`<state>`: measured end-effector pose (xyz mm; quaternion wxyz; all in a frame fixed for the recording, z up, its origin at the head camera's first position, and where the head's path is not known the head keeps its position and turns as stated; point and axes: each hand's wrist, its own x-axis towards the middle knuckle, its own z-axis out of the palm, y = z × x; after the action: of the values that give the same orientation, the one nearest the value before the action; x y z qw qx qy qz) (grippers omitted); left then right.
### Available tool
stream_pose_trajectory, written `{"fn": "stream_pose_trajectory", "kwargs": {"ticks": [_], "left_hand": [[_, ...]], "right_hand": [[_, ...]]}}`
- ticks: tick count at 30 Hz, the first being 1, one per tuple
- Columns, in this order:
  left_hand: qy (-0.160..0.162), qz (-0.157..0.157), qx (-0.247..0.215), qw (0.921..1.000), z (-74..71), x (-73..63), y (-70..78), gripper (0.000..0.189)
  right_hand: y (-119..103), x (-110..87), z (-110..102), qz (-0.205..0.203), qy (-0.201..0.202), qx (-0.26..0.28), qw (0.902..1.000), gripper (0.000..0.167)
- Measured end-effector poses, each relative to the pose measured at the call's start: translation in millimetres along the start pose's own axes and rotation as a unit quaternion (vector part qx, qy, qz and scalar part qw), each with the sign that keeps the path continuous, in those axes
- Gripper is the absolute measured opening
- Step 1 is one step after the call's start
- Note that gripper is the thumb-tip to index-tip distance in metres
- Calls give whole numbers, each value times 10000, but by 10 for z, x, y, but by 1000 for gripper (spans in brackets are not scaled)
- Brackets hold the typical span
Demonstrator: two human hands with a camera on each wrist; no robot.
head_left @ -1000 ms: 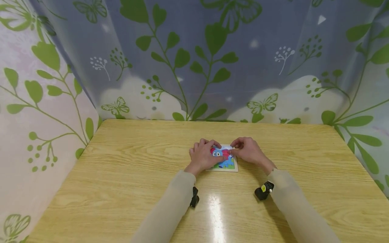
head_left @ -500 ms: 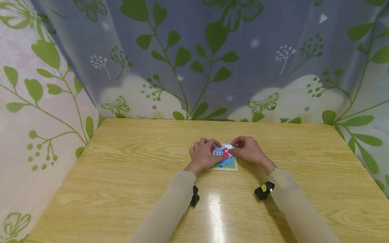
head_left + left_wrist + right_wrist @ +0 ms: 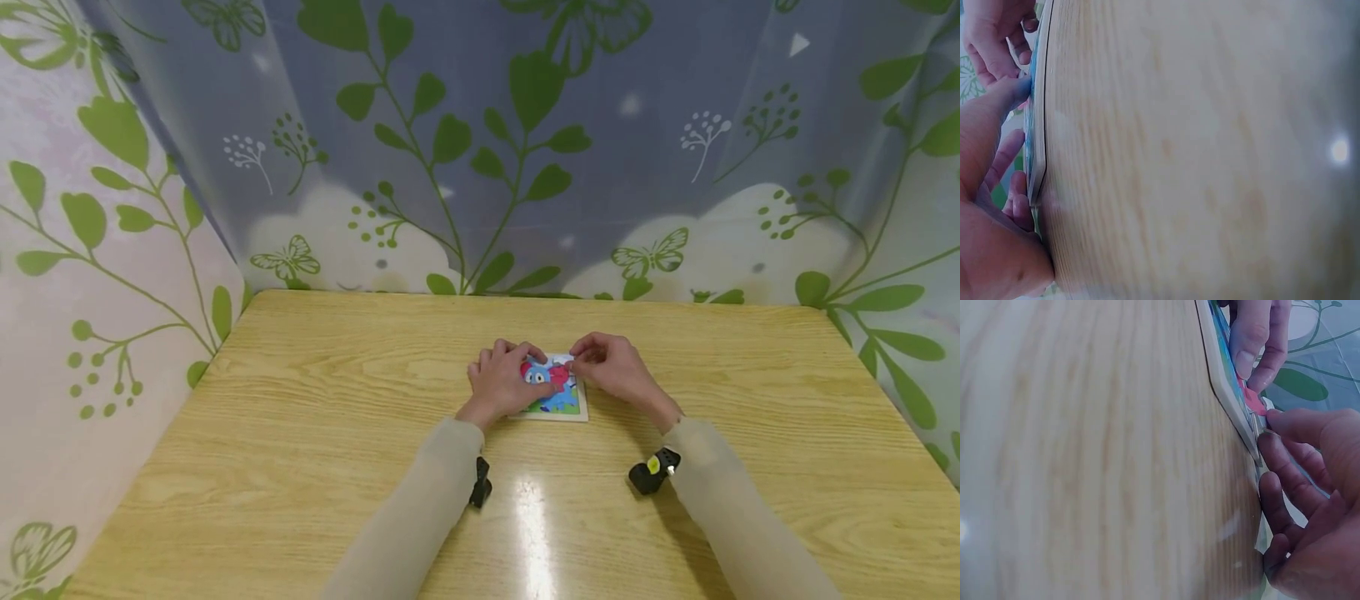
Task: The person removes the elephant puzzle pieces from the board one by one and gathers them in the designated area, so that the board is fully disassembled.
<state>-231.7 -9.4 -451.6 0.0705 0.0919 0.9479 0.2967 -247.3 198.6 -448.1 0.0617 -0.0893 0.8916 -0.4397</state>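
Puzzle board under both hands: picture largely filled, upper right corner being worked

The puzzle board lies flat on the wood-grain table, somewhat right of centre and nearer the far edge. Its picture: a blue cartoon figure with white eyes, red areas, green along the bottom, pale rim around.

Left hand: spread over the board's left side, thumb lying across the face, other fingers bent toward the left and far edges. Judged to be gripping the board to steady it.

Right hand: at the upper right corner, thumb and forefinger nearly together. In the right wrist view a pink puzzle piece sits tilted, proud of the board, at the thumb tip; the hand appears to pinch it.

Progress: the visible part of the picture reads as mostly complete, so most pieces are judged in place. Outstanding: the raised piece, not seated flat. Whether it is being fitted or lifted cannot be told. The left part is covered by the hand, so gaps there cannot be ruled out.

Markings: no brand, label or text legible. The right wrist camera bears a yellow patch, too small to read. The backdrop cloth carries printed leaves and butterflies.
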Motion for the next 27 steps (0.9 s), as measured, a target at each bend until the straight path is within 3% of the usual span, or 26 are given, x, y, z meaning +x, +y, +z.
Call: {"fn": "stream_pose_trajectory", "kwargs": {"ticks": [12, 27], "left_hand": [[-8, -24, 19, 10000, -26, 8, -4, 42], [-83, -6, 2, 10000, -22, -1, -10, 42]], "right_hand": [[-16, 6, -6, 238, 10, 343, 9991, 21], [49, -78, -112, 255, 186, 211, 9993, 23]]}}
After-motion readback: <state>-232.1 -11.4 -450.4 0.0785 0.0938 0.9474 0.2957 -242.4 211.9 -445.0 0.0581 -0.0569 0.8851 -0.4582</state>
